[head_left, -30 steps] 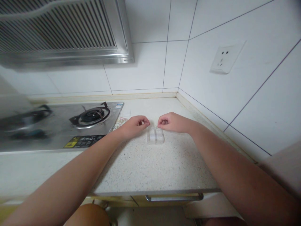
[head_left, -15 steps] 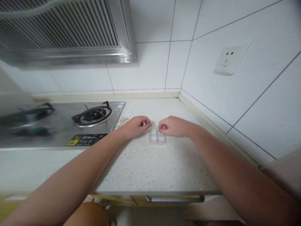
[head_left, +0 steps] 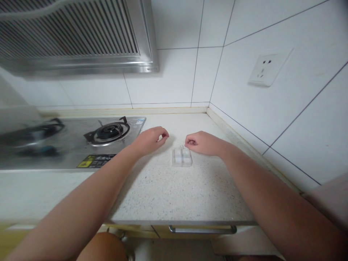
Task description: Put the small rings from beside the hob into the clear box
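A small clear plastic box [head_left: 182, 160] with several compartments rests on the countertop between my two hands. My left hand [head_left: 152, 140] is just up and left of the box, apart from it, thumb and fingertips brought together in a pinch. Whatever those fingertips hold, if anything, is too small to make out. At the box's back right corner is my right hand [head_left: 200, 143], its fingers curled into a pinch too; what is in them is hidden. The small coloured rings seen earlier by the stove's edge are now covered by my left hand.
A steel gas stove [head_left: 67, 145] with a black burner [head_left: 110, 131] lies to the left. The range hood [head_left: 81, 40] hangs above it. A tiled wall with a socket [head_left: 268, 69] stands on the right. The speckled countertop [head_left: 174, 195] ends at the front above a drawer handle [head_left: 202, 229].
My left hand has moved up and left, away from the box and over the coloured rings. My right hand has lifted slightly, and more of the box shows.
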A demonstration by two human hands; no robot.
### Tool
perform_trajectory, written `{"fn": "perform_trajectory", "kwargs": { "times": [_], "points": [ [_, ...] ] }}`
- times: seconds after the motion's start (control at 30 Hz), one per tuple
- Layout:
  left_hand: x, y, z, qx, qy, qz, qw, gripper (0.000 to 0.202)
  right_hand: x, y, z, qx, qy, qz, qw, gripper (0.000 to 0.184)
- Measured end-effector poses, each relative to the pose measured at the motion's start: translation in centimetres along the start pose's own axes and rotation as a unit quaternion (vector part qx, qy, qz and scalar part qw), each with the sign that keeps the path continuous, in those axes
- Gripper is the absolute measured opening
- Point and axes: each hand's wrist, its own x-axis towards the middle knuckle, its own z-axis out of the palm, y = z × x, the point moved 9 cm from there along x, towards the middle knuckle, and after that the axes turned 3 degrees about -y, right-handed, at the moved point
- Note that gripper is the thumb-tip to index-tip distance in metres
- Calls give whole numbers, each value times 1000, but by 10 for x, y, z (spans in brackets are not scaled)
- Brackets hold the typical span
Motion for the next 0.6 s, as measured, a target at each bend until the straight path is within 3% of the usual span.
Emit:
{"fn": "perform_trajectory", "kwargs": {
  "times": [0.1, 0.27, 0.47, 0.6],
  "points": [
    [-2, -17, -13, 50, 20, -17, 998, 20, 1, 7, 1, -5, 4, 3, 1000, 19],
    [-9, -64, -25, 98, 37, -99, 990, 22, 1, 16, 1, -16, 12, 8, 1000, 19],
    [-22, -115, -27, 121, 24, -177, 977, 24, 1, 19, 1, -51, 5, 17, 999, 18],
    [-27, -136, -23, 135, -3, -205, 969, 26, 1, 22, 3, -61, -5, 23, 998, 19]
  ]
}}
